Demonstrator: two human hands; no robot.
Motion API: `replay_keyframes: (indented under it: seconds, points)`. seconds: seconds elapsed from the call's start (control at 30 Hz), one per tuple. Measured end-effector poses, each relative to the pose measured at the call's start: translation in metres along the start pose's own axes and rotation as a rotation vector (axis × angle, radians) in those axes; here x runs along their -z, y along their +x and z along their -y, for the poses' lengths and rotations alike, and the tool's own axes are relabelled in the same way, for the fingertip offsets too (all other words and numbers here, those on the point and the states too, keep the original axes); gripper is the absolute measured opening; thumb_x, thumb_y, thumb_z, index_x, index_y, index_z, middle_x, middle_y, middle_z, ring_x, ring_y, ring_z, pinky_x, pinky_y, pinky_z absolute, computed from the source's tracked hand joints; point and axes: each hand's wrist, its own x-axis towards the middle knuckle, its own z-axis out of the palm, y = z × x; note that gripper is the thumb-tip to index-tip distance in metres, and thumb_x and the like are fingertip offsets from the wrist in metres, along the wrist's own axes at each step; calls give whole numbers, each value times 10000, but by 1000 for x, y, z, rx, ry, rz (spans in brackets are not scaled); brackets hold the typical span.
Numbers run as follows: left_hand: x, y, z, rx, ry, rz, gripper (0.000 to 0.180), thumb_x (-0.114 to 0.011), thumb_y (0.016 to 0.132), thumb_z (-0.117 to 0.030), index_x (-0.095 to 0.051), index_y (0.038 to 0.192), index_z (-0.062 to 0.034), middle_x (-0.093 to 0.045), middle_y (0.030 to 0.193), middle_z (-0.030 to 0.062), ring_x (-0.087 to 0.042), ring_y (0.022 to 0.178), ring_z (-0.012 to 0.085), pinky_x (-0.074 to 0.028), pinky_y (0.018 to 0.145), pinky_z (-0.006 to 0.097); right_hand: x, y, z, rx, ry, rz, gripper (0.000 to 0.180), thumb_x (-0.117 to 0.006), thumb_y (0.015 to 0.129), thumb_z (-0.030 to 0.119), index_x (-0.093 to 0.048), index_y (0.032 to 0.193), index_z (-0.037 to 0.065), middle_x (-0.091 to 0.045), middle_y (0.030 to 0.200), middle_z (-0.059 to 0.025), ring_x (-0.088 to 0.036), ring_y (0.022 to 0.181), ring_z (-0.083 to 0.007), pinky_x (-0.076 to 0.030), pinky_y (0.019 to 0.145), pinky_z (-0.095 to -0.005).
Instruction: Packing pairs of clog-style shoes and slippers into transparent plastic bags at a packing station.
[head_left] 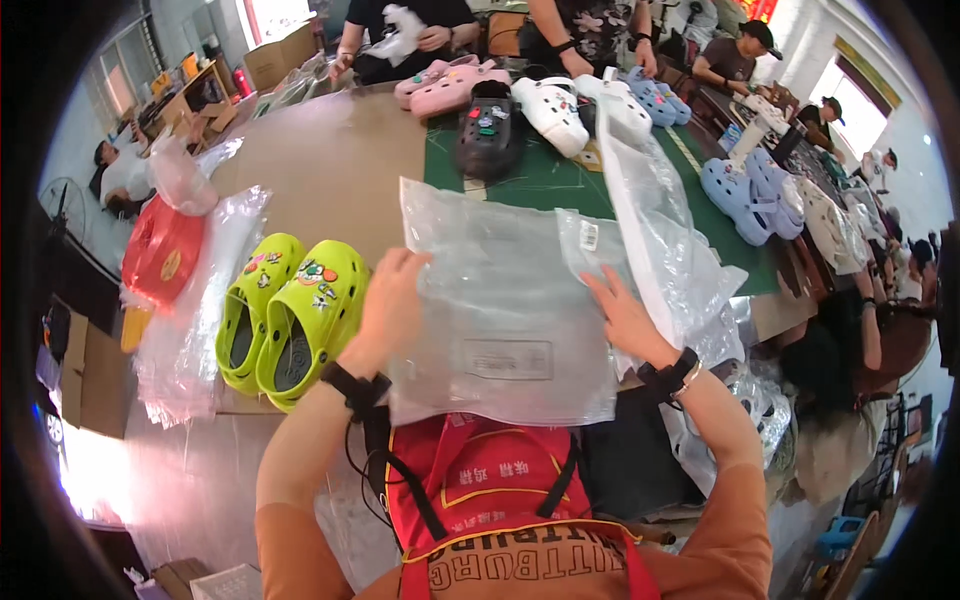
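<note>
Lighting: bright daylight from windows (850,100) at upper right; glare on clear plastic bag (500,300). Fisheye bending, dark vignette at rim; far figures soft.
</note>
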Motion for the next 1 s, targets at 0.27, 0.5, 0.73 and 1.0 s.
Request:
replay_keyframes:
  seconds: [0.27,0.5,0.73,1.0]
  points:
    - [2,17,-22,66,500,336,526,-604,719,-148,-456,1223,-146,-416,1235,183,-430,1091,364,-385,857,456,10,-7,32,206,-328,-11,547,-526,686,10,-484,1211,158,-406,1289,-168,-476,1097,-352,-406,894,-419]
    - [-68,84,-98,-399,351,198,583,-567,712,-45,-421,1264,-163,-345,1323,146,-397,1140,336,-334,910,469,-5,-11,32,239,-301,-77,542,-527,693,23,-487,1214,166,-400,1302,-135,-466,1113,-325,-412,888,-399]
    - [-144,116,-68,-450,533,79,406,-561,700,-61,-546,1096,-147,-453,1213,126,-410,1125,335,-341,864,485,4,-11,19,315,-159,54,579,-532,688,8,-455,1242,157,-422,1284,-136,-434,1154,-312,-400,903,-384]
    - [-61,191,-81,-235,127,-253,161,-476,789,-111,-545,935,-108,-592,749,164,-570,671,349,-434,581,437,14,-17,-15,400,-115,129,499,-531,694,27,-468,1188,64,-463,1241,-124,-469,1101,-274,-399,898,-367]
